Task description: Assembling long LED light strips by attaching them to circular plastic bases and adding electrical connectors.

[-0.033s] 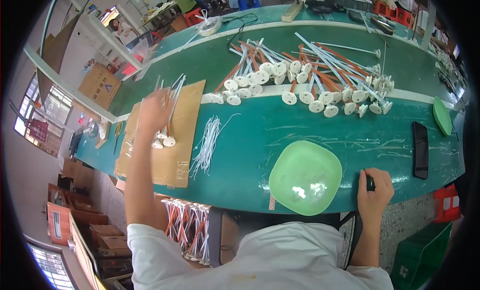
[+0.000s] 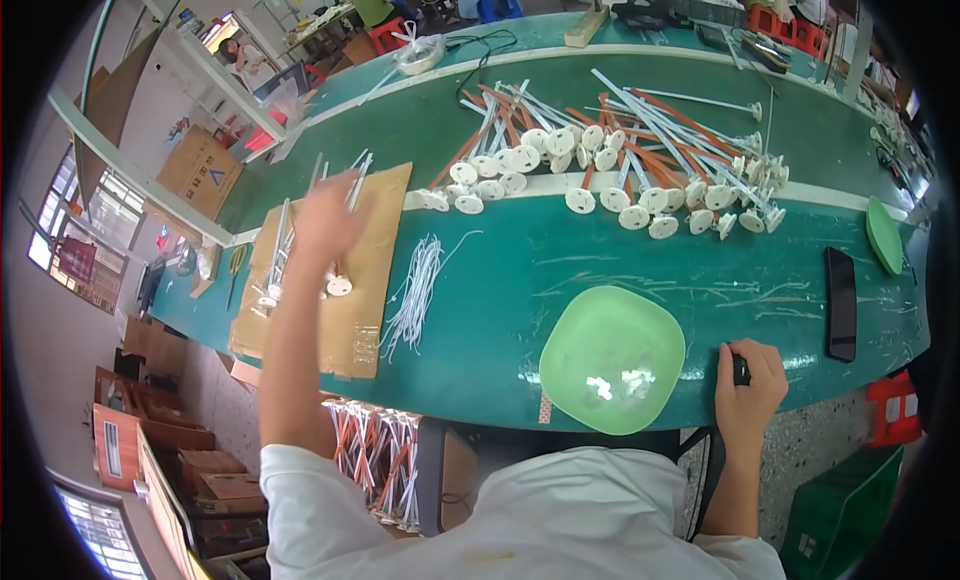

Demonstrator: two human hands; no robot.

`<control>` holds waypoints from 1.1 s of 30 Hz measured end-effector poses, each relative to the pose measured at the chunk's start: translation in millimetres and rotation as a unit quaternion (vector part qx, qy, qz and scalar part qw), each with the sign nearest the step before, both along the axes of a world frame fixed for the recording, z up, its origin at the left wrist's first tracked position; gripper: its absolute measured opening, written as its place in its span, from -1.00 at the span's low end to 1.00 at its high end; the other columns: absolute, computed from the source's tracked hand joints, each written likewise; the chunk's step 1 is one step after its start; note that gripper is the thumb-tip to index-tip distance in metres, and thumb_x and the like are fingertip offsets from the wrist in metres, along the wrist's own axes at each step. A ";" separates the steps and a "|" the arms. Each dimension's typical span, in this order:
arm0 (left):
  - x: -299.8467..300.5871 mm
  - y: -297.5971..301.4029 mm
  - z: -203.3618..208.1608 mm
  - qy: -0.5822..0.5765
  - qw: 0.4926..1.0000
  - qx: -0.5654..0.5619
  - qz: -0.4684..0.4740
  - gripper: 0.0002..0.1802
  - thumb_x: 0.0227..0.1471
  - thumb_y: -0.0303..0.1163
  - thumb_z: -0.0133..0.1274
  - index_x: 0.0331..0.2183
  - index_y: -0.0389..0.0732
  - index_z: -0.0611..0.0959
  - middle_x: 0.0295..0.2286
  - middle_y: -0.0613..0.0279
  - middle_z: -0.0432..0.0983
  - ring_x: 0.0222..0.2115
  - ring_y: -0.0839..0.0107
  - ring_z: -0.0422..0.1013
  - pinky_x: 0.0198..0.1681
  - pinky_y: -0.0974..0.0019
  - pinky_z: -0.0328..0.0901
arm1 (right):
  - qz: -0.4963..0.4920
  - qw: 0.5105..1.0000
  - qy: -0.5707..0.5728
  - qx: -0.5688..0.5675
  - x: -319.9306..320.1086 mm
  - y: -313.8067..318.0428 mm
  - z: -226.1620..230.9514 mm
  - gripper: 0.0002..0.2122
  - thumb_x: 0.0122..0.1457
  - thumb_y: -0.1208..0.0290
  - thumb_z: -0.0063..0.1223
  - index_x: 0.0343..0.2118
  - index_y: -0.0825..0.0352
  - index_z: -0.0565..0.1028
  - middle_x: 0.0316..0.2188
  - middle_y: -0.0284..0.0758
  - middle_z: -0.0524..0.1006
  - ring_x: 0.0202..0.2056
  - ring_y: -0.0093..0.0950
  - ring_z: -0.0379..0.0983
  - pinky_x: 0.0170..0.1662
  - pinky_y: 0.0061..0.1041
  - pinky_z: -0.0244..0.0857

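Note:
My left hand (image 2: 332, 220) is over a flat piece of cardboard (image 2: 362, 315) on the left of the green table. Motion smears its fingers, so I cannot tell whether it holds anything. Thin rods with white discs (image 2: 340, 285) lie on the cardboard beneath and beside it. At the table's front edge, right of a light green square plate (image 2: 612, 355), my right hand (image 2: 757, 388) is closed around a small black object (image 2: 741, 370). Most of that object is hidden by the fingers. Between cardboard and plate lies a loose bundle of white strings (image 2: 415, 295).
Several white and orange-brown rods with round white ends (image 2: 655, 195) are heaped along the table's middle. A black phone (image 2: 841, 305) and another green plate (image 2: 883, 234) lie at the right. Scissors (image 2: 236, 270) rest left of the cardboard. More rods (image 2: 375, 460) stand below the table edge.
My left hand has shifted slightly to the right over the cardboard, uncovering rods and white discs on its left side. My right hand has stayed in place.

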State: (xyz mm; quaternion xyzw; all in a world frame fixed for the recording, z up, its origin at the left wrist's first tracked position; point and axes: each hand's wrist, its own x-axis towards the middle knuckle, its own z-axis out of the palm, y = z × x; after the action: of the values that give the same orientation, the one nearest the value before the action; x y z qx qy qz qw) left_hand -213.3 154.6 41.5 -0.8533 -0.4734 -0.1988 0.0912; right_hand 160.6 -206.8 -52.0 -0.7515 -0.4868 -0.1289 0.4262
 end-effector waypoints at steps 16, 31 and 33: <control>73.0 9.9 -10.7 0.059 0.988 -0.091 -0.106 -0.67 0.03 -0.27 0.05 -0.13 -0.09 0.63 -0.32 -0.02 0.59 -0.25 0.00 0.50 -0.17 -0.01 0.37 | 0.028 0.999 0.007 0.021 -3.6 -4.8 1.4 -0.92 -0.03 0.65 0.18 -0.51 0.41 0.49 -0.49 -0.23 0.53 -0.43 -0.29 0.45 -0.35 -0.39 0.30; 101.8 30.6 -26.5 0.002 0.990 -0.135 0.031 -0.59 -0.17 -0.08 0.19 -0.24 -0.04 0.72 -0.23 0.00 0.60 -0.17 0.02 0.50 -0.06 0.11 0.38 | 0.037 0.997 -0.027 0.062 -0.4 -13.0 -6.8 -0.92 -0.04 0.58 0.21 -0.55 0.39 0.51 -0.53 -0.24 0.54 -0.44 -0.26 0.46 -0.36 -0.37 0.33; 94.4 37.3 -16.6 0.024 0.990 -0.140 0.022 -0.58 -0.20 -0.09 0.21 -0.23 -0.05 0.71 -0.24 0.01 0.60 -0.18 0.03 0.50 -0.06 0.11 0.38 | 0.033 0.997 -0.026 0.064 -1.5 -11.9 -6.9 -0.92 -0.04 0.58 0.21 -0.55 0.39 0.51 -0.53 -0.24 0.54 -0.45 -0.27 0.47 -0.37 -0.37 0.33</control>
State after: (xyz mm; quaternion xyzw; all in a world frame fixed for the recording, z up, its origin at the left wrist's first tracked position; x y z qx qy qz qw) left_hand -118.8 191.9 24.9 -0.8516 -0.5128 -0.1077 -0.0134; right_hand 159.1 -218.7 -58.9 -0.7024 -0.5133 -0.1655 0.4645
